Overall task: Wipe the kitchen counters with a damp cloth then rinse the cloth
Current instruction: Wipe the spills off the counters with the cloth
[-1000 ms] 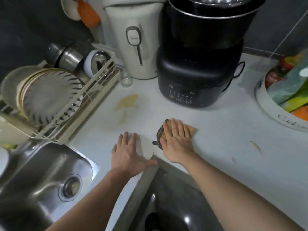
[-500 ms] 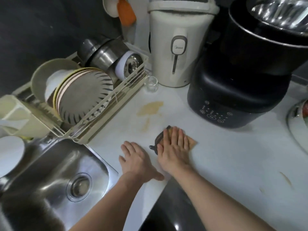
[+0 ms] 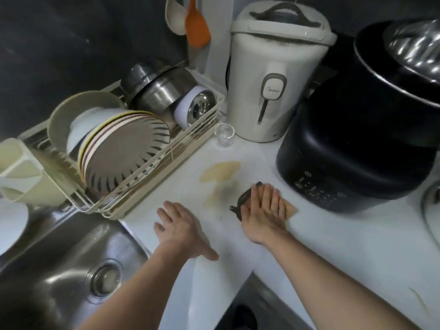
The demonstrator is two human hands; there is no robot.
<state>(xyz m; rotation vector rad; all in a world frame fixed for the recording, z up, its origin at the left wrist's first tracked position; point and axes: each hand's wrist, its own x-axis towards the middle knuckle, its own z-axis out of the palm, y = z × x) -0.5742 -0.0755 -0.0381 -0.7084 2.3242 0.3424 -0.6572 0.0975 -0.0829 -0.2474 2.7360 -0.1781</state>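
Presses the right hand (image 3: 264,210) flat on the cloth (image 3: 242,203), palm down, fingers straight and close together. Cloth mostly covered: dark textured edge bunched at the left of the hand, thin tan corner out to the right. Lies on the white surface (image 3: 345,246), just in front of the black cooker (image 3: 357,139) and just right of a stain (image 3: 221,172).

Rests the left hand (image 3: 178,227) palm down on bare surface, fingers spread, thumb out toward the front edge. Holds nothing. Apart from the cloth.

Stain: tan, irregular patch, with a paler smear trailing toward the hands. Second mark: thin yellowish streak (image 3: 419,303) at front right.

Surface smooth, matt, white. Inward corner in the front edge, over a dark basin (image 3: 250,313). To the left, a stainless sink (image 3: 59,258), brushed sheen, round drain (image 3: 104,279).

Back left: cream wire dish rack (image 3: 190,142), straight front rail bounding the stain side. In it, round ribbed plates (image 3: 123,153) on edge, steel pots (image 3: 162,91) tipped behind them. Small clear glass (image 3: 223,134) upright between the rack and a white thermo pot (image 3: 273,79), tall, rounded, plastic, grey lid handle. Cooker glossy black, drum-shaped, touch panel facing front. On the wall, an orange spatula (image 3: 196,25), hanging.

Open room: bare white strip between rack rail and cooker, wider toward front right.
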